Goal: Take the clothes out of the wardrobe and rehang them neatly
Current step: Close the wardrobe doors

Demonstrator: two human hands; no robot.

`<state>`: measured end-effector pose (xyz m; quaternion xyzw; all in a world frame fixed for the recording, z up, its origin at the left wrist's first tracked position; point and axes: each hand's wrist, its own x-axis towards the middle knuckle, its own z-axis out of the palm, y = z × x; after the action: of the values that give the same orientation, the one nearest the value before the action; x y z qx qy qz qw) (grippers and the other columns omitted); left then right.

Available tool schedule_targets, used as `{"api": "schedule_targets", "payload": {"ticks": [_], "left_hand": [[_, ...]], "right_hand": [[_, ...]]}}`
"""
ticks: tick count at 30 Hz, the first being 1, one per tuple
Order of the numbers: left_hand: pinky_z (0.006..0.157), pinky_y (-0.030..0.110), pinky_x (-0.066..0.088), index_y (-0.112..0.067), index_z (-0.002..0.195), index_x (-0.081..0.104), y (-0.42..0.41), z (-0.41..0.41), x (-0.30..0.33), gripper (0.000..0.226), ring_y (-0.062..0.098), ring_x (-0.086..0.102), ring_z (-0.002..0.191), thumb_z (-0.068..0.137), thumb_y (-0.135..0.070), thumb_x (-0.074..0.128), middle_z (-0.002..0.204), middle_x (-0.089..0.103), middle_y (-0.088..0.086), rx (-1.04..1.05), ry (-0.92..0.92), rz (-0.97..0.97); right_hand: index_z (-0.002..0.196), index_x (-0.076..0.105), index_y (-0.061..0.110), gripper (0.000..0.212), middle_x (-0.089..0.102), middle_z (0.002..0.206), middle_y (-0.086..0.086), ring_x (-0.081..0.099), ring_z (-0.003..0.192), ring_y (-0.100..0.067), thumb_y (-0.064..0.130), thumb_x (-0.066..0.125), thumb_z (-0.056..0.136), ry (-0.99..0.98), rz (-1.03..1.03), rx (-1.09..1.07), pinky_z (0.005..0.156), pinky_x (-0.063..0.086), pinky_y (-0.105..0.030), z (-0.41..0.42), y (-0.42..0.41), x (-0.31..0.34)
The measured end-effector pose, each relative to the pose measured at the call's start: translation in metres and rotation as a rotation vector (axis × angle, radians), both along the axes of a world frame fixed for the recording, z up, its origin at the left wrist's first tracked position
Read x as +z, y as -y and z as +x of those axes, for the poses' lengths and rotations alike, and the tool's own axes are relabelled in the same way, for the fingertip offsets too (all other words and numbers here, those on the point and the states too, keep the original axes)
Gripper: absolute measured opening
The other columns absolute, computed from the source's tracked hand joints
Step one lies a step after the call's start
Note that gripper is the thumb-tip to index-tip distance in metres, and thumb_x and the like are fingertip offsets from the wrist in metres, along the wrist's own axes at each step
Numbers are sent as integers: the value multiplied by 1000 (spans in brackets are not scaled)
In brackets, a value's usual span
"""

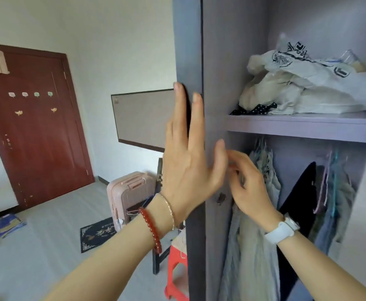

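The grey wardrobe door [188, 40] stands open, edge toward me. My left hand [188, 166] lies flat on that edge with straight fingers, the thumb on the door's inner face. My right hand [251, 187] reaches inside beside the thumb. Its fingers are loosely bent and blurred near the door's inner face, and I see nothing gripped in them. Below the shelf [297, 127] hang a pale garment [251, 257], a dark garment [297, 203] and several more clothes on hangers [332, 187]. A crumpled pile of light clothes [308, 92] lies on the shelf.
Left of the wardrobe are a pink suitcase [130, 192], a red plastic stool [177, 268] and a dark chair frame [159, 192]. A dark mat [97, 233] lies on the grey floor. A red-brown room door [32, 127] is at the far left.
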<state>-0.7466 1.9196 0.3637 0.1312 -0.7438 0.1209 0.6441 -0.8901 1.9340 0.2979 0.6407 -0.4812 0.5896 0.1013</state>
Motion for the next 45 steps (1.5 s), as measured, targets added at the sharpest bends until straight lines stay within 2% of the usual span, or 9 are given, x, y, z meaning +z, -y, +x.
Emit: {"api": "schedule_targets", "payload": {"ticks": [3, 8, 12, 15, 22, 27, 33, 39, 45], "left_hand": [[105, 34, 32, 9, 133, 29, -19, -32, 0, 56, 32, 31, 132, 84, -7, 51, 144, 14, 25, -204, 65, -64], [107, 26, 28, 6, 135, 36, -35, -95, 7, 53, 30, 36, 129, 84, 1, 50, 147, 20, 21, -394, 226, -100], [95, 36, 41, -2, 135, 43, -44, -151, 10, 54, 33, 40, 120, 82, -6, 53, 150, 16, 9, -408, 317, -113], [88, 45, 43, -8, 136, 43, -39, -177, 12, 54, 31, 37, 121, 84, -14, 53, 151, 19, 8, -359, 340, -127], [108, 59, 16, -17, 146, 24, -25, -242, 20, 61, 41, 6, 141, 92, -31, 49, 155, 9, 4, -255, 528, -143], [107, 58, 14, -18, 147, 15, -17, -279, 21, 64, 37, 5, 142, 94, -36, 46, 156, 5, 1, -126, 577, -158], [106, 57, 16, -15, 147, 18, -7, -305, 20, 65, 36, 11, 142, 92, -39, 45, 155, 14, 1, -75, 554, -160], [105, 59, 16, -14, 146, 21, -4, -318, 18, 65, 38, 13, 141, 92, -38, 48, 154, 16, 2, -94, 517, -165], [105, 60, 14, -15, 147, 19, -1, -323, 16, 63, 37, 11, 141, 94, -39, 45, 153, 7, -3, -102, 494, -171]], "right_hand": [[118, 51, 20, 35, 57, 115, -1, 55, 107, -11, 3, 45, 89, 25, -3, -49, 93, 44, -21, -25, -32, -1], [119, 45, 32, 33, 56, 113, 14, 53, 104, 9, 24, 37, 89, 104, -110, -226, 89, 41, -6, -63, -91, -2], [121, 37, 40, 39, 49, 116, 17, 55, 95, 4, 21, 35, 86, 152, -148, -391, 77, 50, -16, -93, -127, -12], [122, 42, 31, 44, 44, 118, 13, 54, 94, 0, 8, 35, 86, 131, -110, -464, 81, 52, -23, -105, -132, -23], [136, 38, 3, 53, 40, 130, -4, 36, 119, -12, -4, 42, 84, 129, 60, -680, 95, 20, 4, -136, -121, -35], [140, 33, 10, 57, 40, 136, -3, 40, 124, -19, -4, 41, 86, 333, 121, -656, 105, 35, -29, -161, -105, -28], [138, 36, 18, 57, 47, 134, 0, 47, 121, -14, -3, 39, 84, 376, 146, -640, 102, 39, -28, -185, -100, -28], [137, 39, 7, 56, 42, 121, -7, 46, 77, -4, -9, 40, 83, 289, 132, -677, 76, 39, -9, -196, -98, -23], [139, 33, 2, 58, 40, 127, -14, 47, 113, -22, -7, 40, 82, 170, 167, -763, 91, 40, -22, -197, -92, -27]]}}
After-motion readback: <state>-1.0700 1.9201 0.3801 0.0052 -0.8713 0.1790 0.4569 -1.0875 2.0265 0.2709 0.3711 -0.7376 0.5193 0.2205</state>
